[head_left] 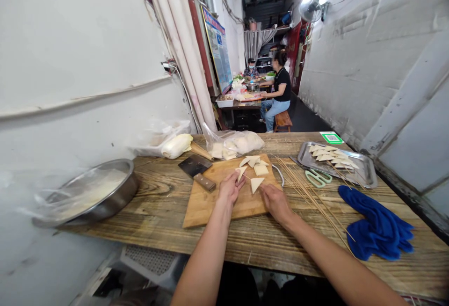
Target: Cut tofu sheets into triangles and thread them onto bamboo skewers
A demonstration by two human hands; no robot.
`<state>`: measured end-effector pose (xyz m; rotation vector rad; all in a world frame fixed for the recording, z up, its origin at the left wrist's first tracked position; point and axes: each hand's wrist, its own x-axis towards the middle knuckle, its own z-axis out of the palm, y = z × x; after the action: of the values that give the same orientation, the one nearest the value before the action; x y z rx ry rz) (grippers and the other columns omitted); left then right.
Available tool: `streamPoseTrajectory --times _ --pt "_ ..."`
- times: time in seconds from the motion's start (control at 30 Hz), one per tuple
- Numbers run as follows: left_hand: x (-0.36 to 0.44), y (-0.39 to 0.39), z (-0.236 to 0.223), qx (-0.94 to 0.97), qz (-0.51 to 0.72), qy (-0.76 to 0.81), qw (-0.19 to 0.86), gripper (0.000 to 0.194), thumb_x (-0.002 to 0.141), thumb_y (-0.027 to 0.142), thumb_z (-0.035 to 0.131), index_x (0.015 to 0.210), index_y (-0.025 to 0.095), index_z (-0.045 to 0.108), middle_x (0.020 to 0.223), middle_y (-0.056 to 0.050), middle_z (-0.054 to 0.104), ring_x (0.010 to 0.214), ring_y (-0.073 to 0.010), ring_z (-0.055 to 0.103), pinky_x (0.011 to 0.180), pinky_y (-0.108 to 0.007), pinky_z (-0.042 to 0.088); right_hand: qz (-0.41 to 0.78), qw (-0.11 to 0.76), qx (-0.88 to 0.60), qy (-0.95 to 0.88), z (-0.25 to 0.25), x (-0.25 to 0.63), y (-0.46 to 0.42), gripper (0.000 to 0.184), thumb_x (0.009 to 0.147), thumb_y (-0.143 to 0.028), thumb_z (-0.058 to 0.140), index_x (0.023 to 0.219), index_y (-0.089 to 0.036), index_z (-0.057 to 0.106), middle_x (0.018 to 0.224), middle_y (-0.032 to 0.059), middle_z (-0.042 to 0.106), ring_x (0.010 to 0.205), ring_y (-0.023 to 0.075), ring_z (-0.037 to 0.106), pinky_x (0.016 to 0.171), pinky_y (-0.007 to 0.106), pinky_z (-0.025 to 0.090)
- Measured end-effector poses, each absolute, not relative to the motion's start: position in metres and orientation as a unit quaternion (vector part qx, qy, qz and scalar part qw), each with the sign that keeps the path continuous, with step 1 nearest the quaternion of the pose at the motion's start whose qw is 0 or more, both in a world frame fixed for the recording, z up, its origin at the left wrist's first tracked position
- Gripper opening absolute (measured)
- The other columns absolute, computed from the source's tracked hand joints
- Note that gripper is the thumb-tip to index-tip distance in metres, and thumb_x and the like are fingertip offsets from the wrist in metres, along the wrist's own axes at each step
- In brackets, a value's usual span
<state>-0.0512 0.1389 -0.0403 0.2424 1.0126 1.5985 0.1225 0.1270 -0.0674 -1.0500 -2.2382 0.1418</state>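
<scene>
My left hand (229, 188) is closed on a pale triangular slice (241, 172), which looks like tofu, above the cutting board (203, 212). My right hand (277, 201) pinches a bamboo skewer, mostly hidden, close to a second pale triangle (257, 184) that appears threaded on it. More pale pieces (261, 169) lie at the back of the board, just beyond my hands. The cleaver (204, 181) rests on the board's left edge, its blade over the table. Several bare skewers (298, 179) are spread to the right of the board.
On the right are a metal tray (366, 175) with skewered slices, green-handled scissors (318, 178) and a blue cloth (379, 226). A steel basin (122, 189) stands left. Bagged pale pieces (238, 143) and a cabbage (177, 146) lie behind. Two people sit at a farther table.
</scene>
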Motion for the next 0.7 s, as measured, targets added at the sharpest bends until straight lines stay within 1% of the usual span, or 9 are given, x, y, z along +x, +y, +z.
streamPoseTrajectory --times 0.2,0.4,0.57,0.7 --pt "-0.0477 0.1379 -0.0422 0.107 0.675 0.438 0.584 0.004 0.076 0.008 0.058 0.077 0.01 0.061 0.073 -0.007 0.067 0.069 -0.0146 0.066 0.075 -0.031 0.053 0.058 0.326 -0.403 -0.853 -0.0667 0.1217 0.1261 0.027 0.089 -0.018 0.035 0.099 -0.016 0.06 0.082 0.0075 0.064 0.076 0.0165 0.059 0.07 0.026 0.046" --pt "-0.0445 0.1371 -0.0431 0.122 0.669 0.442 0.586 0.002 0.076 0.011 0.059 0.079 0.011 0.06 0.071 -0.006 0.067 0.062 -0.0109 0.064 0.072 -0.026 0.052 0.056 0.34 -0.395 -0.852 -0.0677 0.1216 0.1265 0.027 0.089 -0.017 0.036 0.102 -0.016 0.06 0.084 0.0077 0.064 0.078 0.0165 0.06 0.07 0.025 0.047" --pt "-0.0431 0.137 -0.0405 0.122 0.684 0.431 0.575 0.01 0.079 0.018 0.058 0.087 0.013 0.059 0.075 -0.006 0.067 0.065 -0.0134 0.066 0.068 -0.028 0.054 0.056 0.346 -0.389 -0.852 -0.0691 0.1216 0.127 0.027 0.089 -0.017 0.036 0.101 -0.015 0.059 0.084 0.0084 0.065 0.08 0.0174 0.061 0.072 0.027 0.047" --pt "-0.0414 0.1386 -0.0402 0.123 0.689 0.438 0.564 0.008 0.078 0.016 0.059 0.084 0.012 0.06 0.077 -0.006 0.067 0.069 -0.0141 0.066 0.067 -0.025 0.054 0.055 0.348 -0.391 -0.85 -0.0693 0.1214 0.1272 0.027 0.089 -0.017 0.035 0.102 -0.015 0.059 0.085 0.0084 0.065 0.081 0.0177 0.061 0.072 0.027 0.048"
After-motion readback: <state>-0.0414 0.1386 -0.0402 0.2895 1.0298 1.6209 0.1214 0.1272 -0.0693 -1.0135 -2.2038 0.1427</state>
